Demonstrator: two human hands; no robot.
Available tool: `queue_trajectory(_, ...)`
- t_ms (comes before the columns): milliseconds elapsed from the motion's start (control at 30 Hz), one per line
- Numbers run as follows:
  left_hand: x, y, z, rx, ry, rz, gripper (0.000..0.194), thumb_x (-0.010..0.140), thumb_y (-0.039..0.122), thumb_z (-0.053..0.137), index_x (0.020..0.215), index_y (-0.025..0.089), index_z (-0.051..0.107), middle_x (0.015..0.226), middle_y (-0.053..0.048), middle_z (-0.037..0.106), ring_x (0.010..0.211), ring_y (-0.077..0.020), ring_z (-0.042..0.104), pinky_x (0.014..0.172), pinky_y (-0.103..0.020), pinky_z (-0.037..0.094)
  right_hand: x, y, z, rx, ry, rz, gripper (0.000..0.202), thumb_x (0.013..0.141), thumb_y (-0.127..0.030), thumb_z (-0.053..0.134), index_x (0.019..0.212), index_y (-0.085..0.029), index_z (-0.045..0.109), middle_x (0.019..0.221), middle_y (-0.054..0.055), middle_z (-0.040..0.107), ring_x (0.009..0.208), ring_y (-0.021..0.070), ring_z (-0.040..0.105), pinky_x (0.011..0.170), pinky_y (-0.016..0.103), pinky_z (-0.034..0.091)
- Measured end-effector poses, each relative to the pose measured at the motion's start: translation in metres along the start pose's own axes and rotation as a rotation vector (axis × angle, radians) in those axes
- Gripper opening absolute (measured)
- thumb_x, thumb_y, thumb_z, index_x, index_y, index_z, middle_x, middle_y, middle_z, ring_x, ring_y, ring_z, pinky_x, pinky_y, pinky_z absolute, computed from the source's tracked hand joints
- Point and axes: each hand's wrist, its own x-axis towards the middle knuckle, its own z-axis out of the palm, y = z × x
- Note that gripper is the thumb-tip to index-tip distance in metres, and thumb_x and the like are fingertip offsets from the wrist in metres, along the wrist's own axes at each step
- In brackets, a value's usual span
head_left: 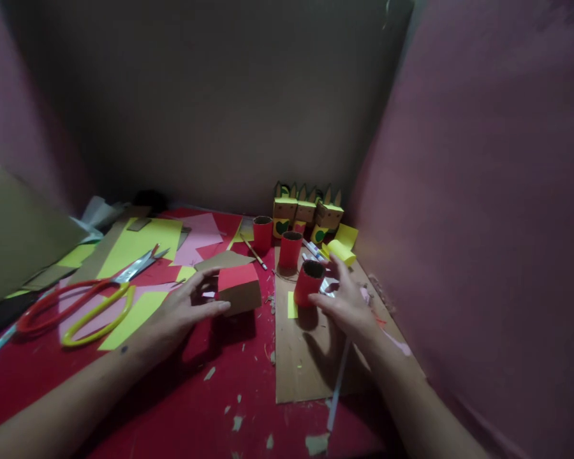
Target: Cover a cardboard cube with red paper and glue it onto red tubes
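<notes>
Between thumb and fingers, my left hand (191, 307) grips a small cardboard box (240, 294) topped with red paper, just above the red table. My right hand (345, 298) curls around the side of a red paper-covered cardboard tube (309, 285), thumb against it. That tube is upright over the cardboard sheet (310, 373); whether its base touches the sheet I cannot tell. Behind it are two similar tubes, a middle red tube (290, 250) and a far red tube (263, 236). A yellow paper strip (292, 306) lies beside the nearest one.
Large scissors (124, 280) with red and yellow handles lie on coloured paper sheets (146, 239) at left. Cardboard figures (306, 213) with pointed ears stand at the back. A pencil (254, 252), markers (314, 250) and a rolled yellow paper (341, 251) lie nearby. A pink wall (488, 210) borders the right.
</notes>
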Motion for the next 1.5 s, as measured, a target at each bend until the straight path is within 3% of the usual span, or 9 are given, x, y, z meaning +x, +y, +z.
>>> queue_trajectory(67,0.005,0.009,0.006,-0.084,-0.003,-0.041,0.086,0.066,0.053,0.092,0.141,0.026,0.060,0.135,-0.015,0.072,0.132,-0.0407,0.064,0.101,-0.046,0.059,0.003,0.005,0.007,-0.037,-0.045,0.018,0.100,0.057,-0.027,0.081,0.151,-0.018,0.046,0.148,0.020,0.059,0.134,0.0385,0.058,0.108,0.051,0.050)
queue_trajectory(167,0.017,0.035,0.020,-0.121,-0.046,0.033,0.085,0.064,0.050,0.095,0.139,0.026,0.062,0.126,-0.013,0.073,0.126,-0.0380,0.066,0.097,-0.042,0.058,0.005,0.011,0.017,-0.036,-0.048,-0.011,0.085,0.059,-0.027,0.079,0.140,-0.018,0.055,0.141,0.017,0.065,0.132,0.0366,0.060,0.112,0.050,0.047)
queue_trajectory(300,0.029,0.074,0.052,-0.109,-0.199,0.226,0.082,0.073,0.044,0.091,0.145,0.027,0.056,0.122,-0.010,0.072,0.105,-0.0295,0.071,0.093,-0.042,0.057,0.005,0.019,0.025,-0.038,-0.079,-0.038,0.055,0.063,-0.022,0.070,0.117,-0.020,0.064,0.111,0.007,0.074,0.105,0.0286,0.068,0.095,0.043,0.055)
queue_trajectory(400,0.035,0.087,0.077,-0.073,-0.228,0.305,0.085,0.072,0.043,0.088,0.147,0.025,0.051,0.120,-0.009,0.071,0.104,-0.0287,0.068,0.090,-0.042,0.055,0.003,0.022,0.028,-0.060,-0.074,-0.032,0.044,0.065,-0.023,0.070,0.109,-0.021,0.064,0.097,0.003,0.072,0.088,0.0252,0.065,0.080,0.039,0.054)
queue_trajectory(633,0.050,0.069,0.094,0.193,-0.342,0.445,0.076,0.083,0.050,0.078,0.149,0.028,0.049,0.131,-0.011,0.067,0.116,-0.0322,0.064,0.103,-0.052,0.049,0.002,0.023,0.030,-0.093,-0.069,-0.040,0.021,0.072,-0.022,0.070,0.093,-0.020,0.067,0.087,0.002,0.070,0.080,0.0224,0.060,0.069,0.033,0.049)
queue_trajectory(967,0.059,0.061,0.085,0.280,-0.360,0.512,0.076,0.089,0.048,0.075,0.157,0.033,0.044,0.133,-0.010,0.065,0.112,-0.0309,0.066,0.101,-0.051,0.052,0.003,0.023,0.030,-0.051,-0.102,-0.070,0.035,0.075,-0.016,0.071,0.109,-0.019,0.068,0.104,0.005,0.077,0.094,0.0265,0.068,0.082,0.039,0.058)
queue_trajectory(1167,0.058,0.061,0.086,0.228,-0.419,0.480,0.088,0.087,0.051,0.079,0.161,0.033,0.035,0.139,-0.013,0.064,0.125,-0.0347,0.064,0.107,-0.053,0.050,0.001,0.020,0.030,-0.050,-0.110,-0.067,0.041,0.075,-0.014,0.071,0.115,-0.021,0.067,0.112,0.007,0.078,0.099,0.0283,0.071,0.086,0.041,0.059)
queue_trajectory(1367,0.056,0.065,0.095,0.095,-0.406,0.370,0.126,0.069,0.050,0.093,0.165,0.026,0.015,0.140,-0.018,0.060,0.127,-0.0388,0.063,0.105,-0.053,0.055,0.002,0.018,0.027,-0.093,-0.133,-0.022,0.043,0.075,-0.016,0.074,0.117,-0.019,0.068,0.110,0.011,0.079,0.100,0.0348,0.073,0.086,0.048,0.059)
queue_trajectory(1500,0.057,0.063,0.099,0.069,-0.404,0.354,0.124,0.065,0.049,0.095,0.162,0.023,0.022,0.158,-0.023,0.050,0.139,-0.0438,0.056,0.104,-0.051,0.057,0.001,0.015,0.026,-0.098,-0.139,-0.034,0.039,0.077,-0.018,0.075,0.115,-0.021,0.068,0.110,0.010,0.080,0.103,0.0340,0.072,0.089,0.048,0.060)
